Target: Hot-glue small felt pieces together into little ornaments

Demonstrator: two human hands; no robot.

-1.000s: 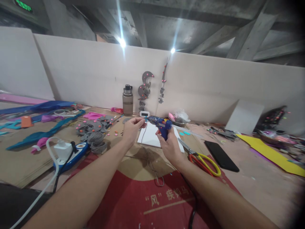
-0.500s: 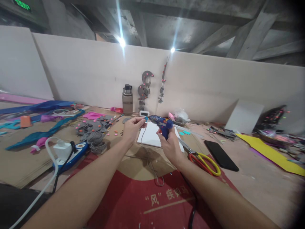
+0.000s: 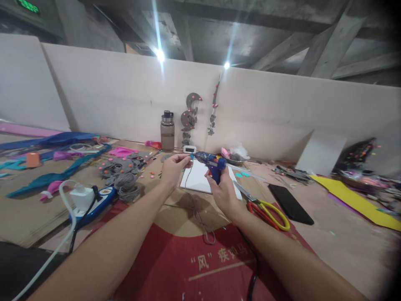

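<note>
My left hand [image 3: 173, 169] is closed in a pinch on a small blue piece [image 3: 192, 157], with a thin grey cord [image 3: 187, 179] hanging below it onto the table. In my right hand [image 3: 223, 190] is a blue hot glue gun [image 3: 215, 168], gripped by its handle. The gun's nozzle points left, close to the blue piece; whether they touch I cannot tell. From its rear sticks out a clear glue stick [image 3: 246, 170]. Beneath both hands lies a white pad [image 3: 200, 184]. Scissors [image 3: 266, 211] with red and yellow handles rest beside my right wrist.
A black phone [image 3: 290, 204] lies to the right, near a yellow sheet [image 3: 354, 200]. On the left are a blue power strip [image 3: 97, 207], grey cord bundles [image 3: 127, 188] and coloured felt. A bottle [image 3: 167, 133] stands at the back by the white partition [image 3: 269, 113].
</note>
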